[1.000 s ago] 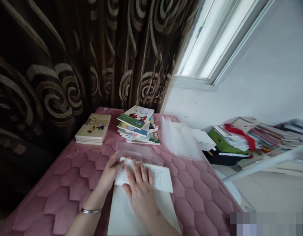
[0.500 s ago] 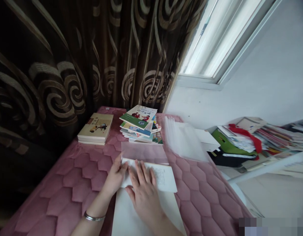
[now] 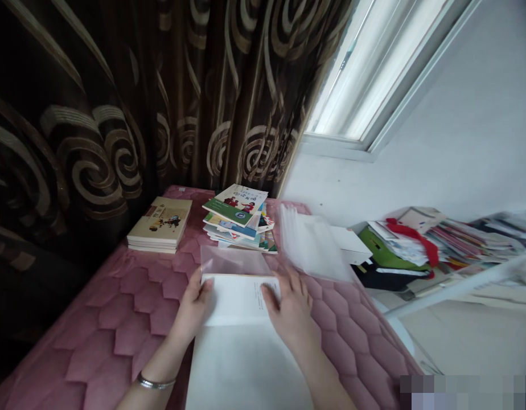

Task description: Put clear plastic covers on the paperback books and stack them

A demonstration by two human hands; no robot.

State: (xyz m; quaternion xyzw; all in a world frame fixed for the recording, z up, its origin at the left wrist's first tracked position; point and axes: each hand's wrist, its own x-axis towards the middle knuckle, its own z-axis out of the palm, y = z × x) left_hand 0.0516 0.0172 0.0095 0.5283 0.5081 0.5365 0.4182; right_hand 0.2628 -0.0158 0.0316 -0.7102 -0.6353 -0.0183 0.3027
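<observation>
A clear sleeve (image 3: 235, 259) shows flat beyond the far end of the white book (image 3: 246, 359) in the lower middle of the frame; whether the book sits inside it, I cannot tell. More clear sleeves (image 3: 316, 245) lie stacked right of centre, next to a white box (image 3: 352, 246) whose contents are hidden. At the right, a green case (image 3: 375, 246) bears loose papers (image 3: 402, 242) and a red strip (image 3: 419, 239), above a black bag (image 3: 386, 277); what the case and bag hold is unclear. The white book lies flat on pink quilting (image 3: 122, 336), its long axis running from the bottom edge up toward the frame's centre, with a printed white band across its far end. The left hand (image 3: 195, 302) is at that end's left edge, thumb on top; whether it pinches, I cannot tell. The right hand (image 3: 291, 304) lies over the right edge, fingers loosely spread, thumb on the band. Farther up, cream books (image 3: 160, 223) stand stacked left of a mixed pile (image 3: 237, 205).
</observation>
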